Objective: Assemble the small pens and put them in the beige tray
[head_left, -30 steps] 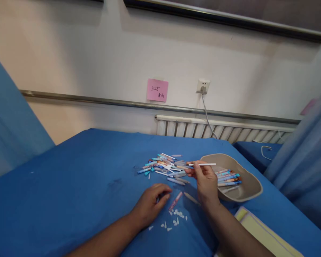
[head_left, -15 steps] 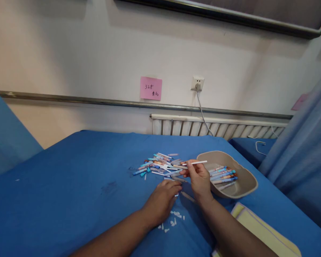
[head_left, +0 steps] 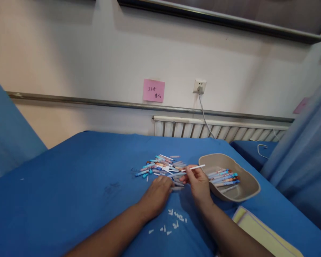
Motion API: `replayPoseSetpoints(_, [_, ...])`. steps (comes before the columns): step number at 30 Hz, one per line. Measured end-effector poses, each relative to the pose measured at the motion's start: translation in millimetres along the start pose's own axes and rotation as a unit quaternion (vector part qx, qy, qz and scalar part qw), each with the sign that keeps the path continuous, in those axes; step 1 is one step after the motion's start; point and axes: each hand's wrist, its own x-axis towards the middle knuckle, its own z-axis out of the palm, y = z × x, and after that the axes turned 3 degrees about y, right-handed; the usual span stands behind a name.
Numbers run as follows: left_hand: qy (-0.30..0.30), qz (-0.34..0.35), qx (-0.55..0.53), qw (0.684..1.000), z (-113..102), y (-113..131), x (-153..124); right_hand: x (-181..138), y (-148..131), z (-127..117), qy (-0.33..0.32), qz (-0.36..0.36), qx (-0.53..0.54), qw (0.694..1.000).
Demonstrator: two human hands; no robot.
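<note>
My right hand [head_left: 199,184] is closed in a pinch on a thin white pen refill [head_left: 198,166], whose far end points right toward the bin. To its left, my left hand [head_left: 157,194] is low over the bed with fingers curled. A grey pen barrel [head_left: 178,188] runs under its fingertips, which look closed on it, though the grip is partly hidden. Just beyond both hands spreads a loose heap of pen parts [head_left: 162,165], with blue, orange and grey barrels and white refills. Several small white pen tips [head_left: 179,216] lie scattered nearer me.
A beige bin [head_left: 246,189] with several assembled-looking pens [head_left: 224,177] stands to the right. In front of it is a folded yellow cloth [head_left: 259,232]. Blue sheeting [head_left: 82,192] covers the surface. A radiator [head_left: 187,129] and a plugged-in cable [head_left: 204,116] are behind, curtains at both sides.
My left hand has shifted slightly left. The grey barrel that lay apart between the hands is no longer there; one now shows at the left fingertips. The right hand still holds the refill, slightly lower.
</note>
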Motion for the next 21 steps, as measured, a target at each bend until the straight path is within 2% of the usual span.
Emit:
replayPoseSetpoints(6, [0.105,-0.066,-0.116,0.985,-7,-7,5,-4,2,3,-0.020,0.052,0.045,0.997])
replayPoseSetpoints(11, [0.172,-0.131,-0.280,0.935,-3,-8,11,-4,3,3,-0.029,0.070,0.068,0.995])
replayPoseSetpoints(13, [0.183,-0.136,-0.358,0.906,-1,-9,13,-4,3,2,-0.033,0.073,0.073,0.994])
replayPoseSetpoints(16, [0.154,-0.145,-0.443,0.871,2,-8,14,-4,3,1,-0.036,0.071,0.074,0.994])
replayPoseSetpoints(21, [0.128,-0.155,-0.374,0.905,2,-5,9,-5,2,1,-0.042,0.053,0.061,0.996])
